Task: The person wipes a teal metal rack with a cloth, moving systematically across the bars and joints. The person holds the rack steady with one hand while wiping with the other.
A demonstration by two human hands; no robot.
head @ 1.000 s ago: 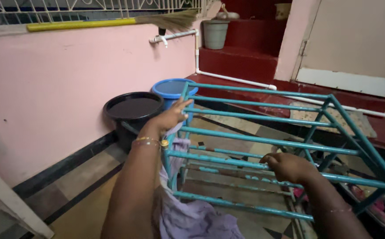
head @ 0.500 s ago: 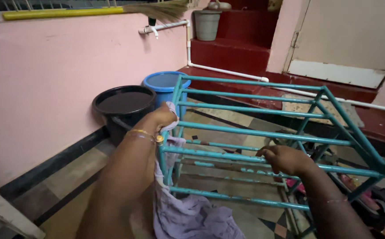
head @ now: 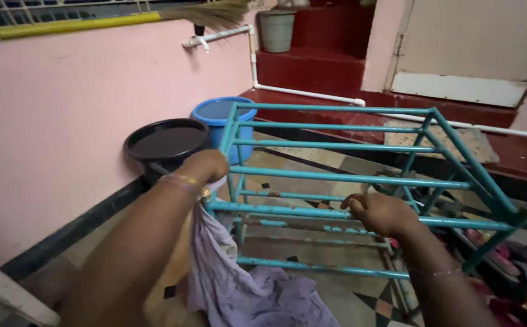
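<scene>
While the left hand (head: 206, 166) is closed around a bunched edge of the pale lilac cloth (head: 239, 290) at the near left corner of the teal metal drying rack (head: 348, 178), the right hand (head: 379, 213) is curled over the rack's near top bar, fingers wrapped on the rail. Most of the cloth hangs down from that fist and pools on the patterned floor tiles (head: 312, 160) under the rack's left end. It looks soft, thin and limp (possibly damp, though that cannot be told), so it would likely sag and slip off a smooth bar unless spread wide; taking it by a hem or two corners seems the surer hold. By its look, the rack is stiff and light enough to shift if leaned on. Just beyond its far left corner stand a black tub (head: 165, 144) and a blue bucket (head: 218, 115) against the pink wall (head: 63, 115), crowding that side. A white pipe (head: 312, 94) runs along the red steps (head: 318, 66) behind, and a broom (head: 112, 18) lies atop the wall
</scene>
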